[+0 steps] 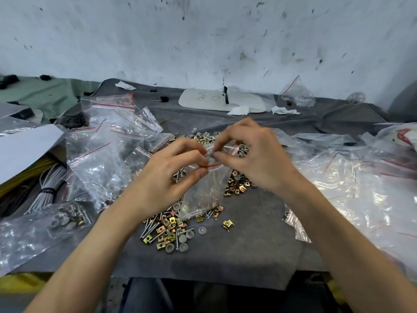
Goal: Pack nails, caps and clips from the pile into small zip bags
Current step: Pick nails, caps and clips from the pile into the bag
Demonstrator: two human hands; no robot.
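Dark scrawl on the white oval board (204, 100) beyond the fingers is illegible. Left hand (171, 175) and right hand (257, 161) pinch the red-striped mouth of a small clear plastic zip bag (203, 193), which hangs below the fingertips over the pile of brass clips, grey caps and nails (169, 231).

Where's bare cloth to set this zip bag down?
Free: grey cloth at the near edge, between hardware pile and right bag heap; also the strip between pile and white board. Crowded: left bag heap, centre.

glossy clear plastic zip bag (204, 190) in the pinch; beneath it, shiny brass-toned metal clips (168, 231), matt grey plastic caps (182, 238), on matt grey cloth (248, 245).
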